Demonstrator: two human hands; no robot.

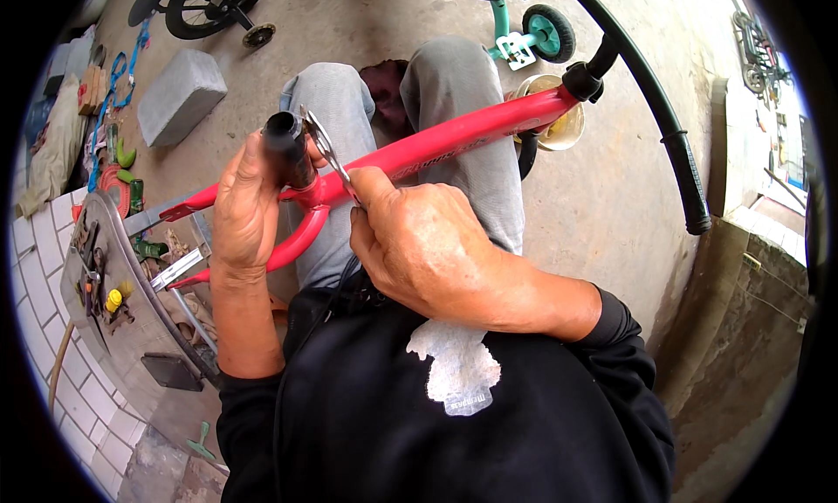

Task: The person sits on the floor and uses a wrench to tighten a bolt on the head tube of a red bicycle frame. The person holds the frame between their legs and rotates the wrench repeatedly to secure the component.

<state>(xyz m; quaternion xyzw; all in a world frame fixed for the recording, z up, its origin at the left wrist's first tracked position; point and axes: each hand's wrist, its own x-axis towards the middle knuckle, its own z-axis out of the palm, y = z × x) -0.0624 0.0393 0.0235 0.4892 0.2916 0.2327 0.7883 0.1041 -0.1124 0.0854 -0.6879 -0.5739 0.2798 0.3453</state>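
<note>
The right hand [428,241] grips a silvery metal tool [325,143] beside a black tube [284,145] that the left hand [244,210] clasps, the tube topping a red bike frame [454,141] lying over the legs [480,193], a grey block [182,97] beyond.

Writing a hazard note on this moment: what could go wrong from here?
The silver tool in the right hand could slip and nick the left hand, which grips the black tube close by.
The red frame crosses over the legs, so it might roll under force, swinging the handlebar.
</note>
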